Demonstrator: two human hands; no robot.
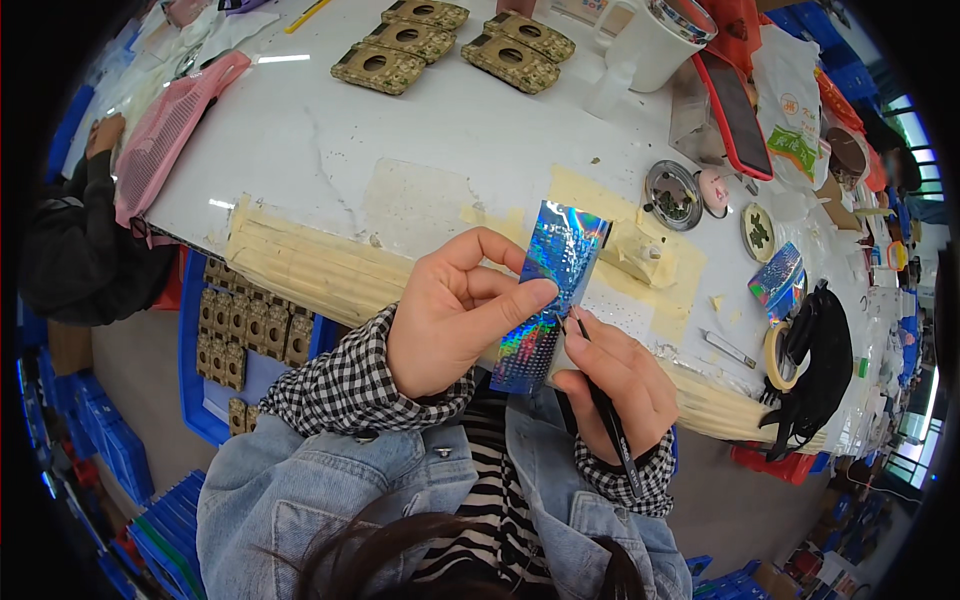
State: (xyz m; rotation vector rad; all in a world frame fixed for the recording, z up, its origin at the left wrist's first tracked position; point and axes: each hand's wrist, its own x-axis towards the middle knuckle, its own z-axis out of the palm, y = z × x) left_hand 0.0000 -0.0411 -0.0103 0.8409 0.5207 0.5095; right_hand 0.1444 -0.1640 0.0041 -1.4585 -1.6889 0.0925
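In front of my chest, my left hand [445,325] pinches a shiny blue holographic sticker sheet [563,245] between thumb and fingers, the sheet standing tilted with rows of tiny marks on it. My right hand [630,385] grips black tweezers [607,418], their tips at the sheet's right edge beside my left thumb. Whether the tips hold a sticker is too small to tell. Several camouflage-patterned toy tank hulls [378,68], each with a round hole, lie at the far side of the table.
Yellowish tape [310,270] covers the table's near edge. Below left, a blue tray [195,385] holds several similar parts. On the right are a round tin [673,195], a phone [735,115], a white mug [655,45], a tape roll [778,357] and a black bag [822,360]. Another person's sleeve [90,250] shows left.
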